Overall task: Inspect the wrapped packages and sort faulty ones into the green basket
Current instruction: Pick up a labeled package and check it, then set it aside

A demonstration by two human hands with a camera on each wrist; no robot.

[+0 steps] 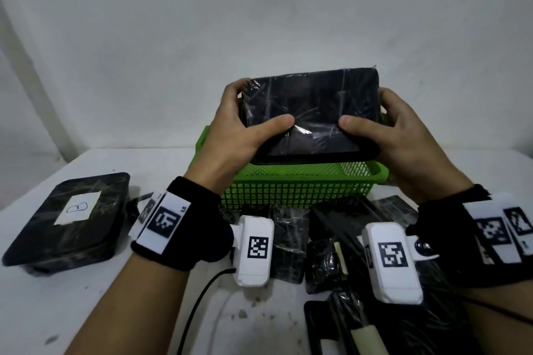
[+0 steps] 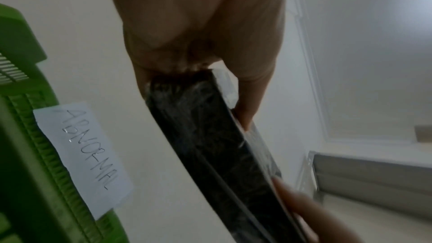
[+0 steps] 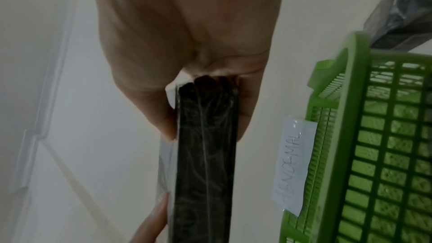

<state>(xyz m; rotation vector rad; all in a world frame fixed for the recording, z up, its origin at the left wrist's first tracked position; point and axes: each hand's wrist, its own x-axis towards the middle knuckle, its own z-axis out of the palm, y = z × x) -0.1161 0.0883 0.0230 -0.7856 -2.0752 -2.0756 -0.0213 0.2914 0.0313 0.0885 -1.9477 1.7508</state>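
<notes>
A flat black package (image 1: 310,112) wrapped in clear film is held up above the green basket (image 1: 294,184). My left hand (image 1: 245,127) grips its left end, thumb on the near face and fingers behind. My right hand (image 1: 395,130) grips the right end the same way. The left wrist view shows the package's edge (image 2: 217,141) running from my palm, with the basket (image 2: 35,163) at left bearing a paper label reading ABNORMAL (image 2: 86,152). In the right wrist view the package edge (image 3: 205,154) stands beside the basket (image 3: 374,145).
A black wrapped package with a white label marked B (image 1: 69,216) lies on the white table (image 1: 86,297) at left. Several more black wrapped packages (image 1: 331,262) are piled in front of the basket, near my wrists. A white wall rises behind.
</notes>
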